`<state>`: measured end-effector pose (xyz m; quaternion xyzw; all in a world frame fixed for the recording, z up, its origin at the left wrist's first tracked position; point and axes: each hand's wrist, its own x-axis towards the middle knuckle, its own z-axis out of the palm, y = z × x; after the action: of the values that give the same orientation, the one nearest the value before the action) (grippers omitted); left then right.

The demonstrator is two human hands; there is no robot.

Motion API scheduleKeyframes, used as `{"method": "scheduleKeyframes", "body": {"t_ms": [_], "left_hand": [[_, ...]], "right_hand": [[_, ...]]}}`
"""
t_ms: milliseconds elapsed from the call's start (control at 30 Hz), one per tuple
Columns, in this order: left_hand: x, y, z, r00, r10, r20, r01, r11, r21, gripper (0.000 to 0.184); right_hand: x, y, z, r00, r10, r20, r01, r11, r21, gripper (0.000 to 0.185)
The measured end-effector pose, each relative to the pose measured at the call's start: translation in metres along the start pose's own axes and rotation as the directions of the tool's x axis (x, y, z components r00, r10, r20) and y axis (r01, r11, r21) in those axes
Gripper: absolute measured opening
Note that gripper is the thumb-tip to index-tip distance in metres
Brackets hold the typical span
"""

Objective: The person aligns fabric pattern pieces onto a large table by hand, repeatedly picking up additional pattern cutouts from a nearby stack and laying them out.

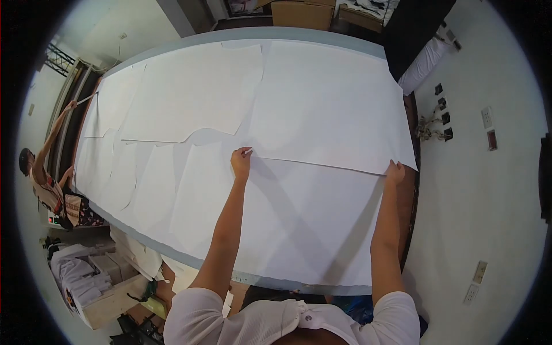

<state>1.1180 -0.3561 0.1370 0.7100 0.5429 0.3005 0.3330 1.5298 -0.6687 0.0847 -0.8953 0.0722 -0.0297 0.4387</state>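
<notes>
Long blue-grey table point(230, 35): flat white paper-like pcs. point(195, 95) laid, L half; R half, L hand point(241, 162) & R hand point(394, 172) pinch lg. rect. white sheet point(325, 103) by near edge, placement apparently unfinished.

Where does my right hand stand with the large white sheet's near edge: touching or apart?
Touching. The head view shows the right hand closed on the near edge of the large white sheet, no gap visible.

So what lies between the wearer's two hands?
Just the near edge of a white sheet, running from the left hand to the right hand, as the head view shows.
</notes>
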Motion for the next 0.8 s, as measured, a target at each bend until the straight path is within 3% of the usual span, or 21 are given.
{"method": "scheduleKeyframes", "body": {"t_ms": [533, 600, 667, 800], "left_hand": [[0.007, 0.001, 0.002, 0.996, -0.058, 0.061, 0.063, 0.995, -0.074, 0.014], [0.005, 0.004, 0.005, 0.990, 0.141, -0.024, -0.133, 0.972, 0.196, 0.015], [0.003, 0.007, 0.008, 0.936, 0.348, -0.048, -0.288, 0.839, 0.462, 0.016], [0.000, -0.005, 0.019, 0.923, 0.385, 0.001, -0.311, 0.745, 0.591, 0.019]], "right_hand": [[-0.011, -0.016, -0.008, 0.996, -0.058, 0.064, 0.054, 0.997, 0.062, 0.036], [-0.013, -0.022, -0.013, 0.994, -0.072, 0.081, 0.070, 0.997, 0.036, 0.033], [-0.017, -0.028, -0.020, 0.992, -0.089, 0.090, 0.090, 0.996, -0.009, 0.031], [-0.034, -0.047, -0.032, 0.973, -0.199, 0.114, 0.221, 0.946, -0.237, 0.029]]}}
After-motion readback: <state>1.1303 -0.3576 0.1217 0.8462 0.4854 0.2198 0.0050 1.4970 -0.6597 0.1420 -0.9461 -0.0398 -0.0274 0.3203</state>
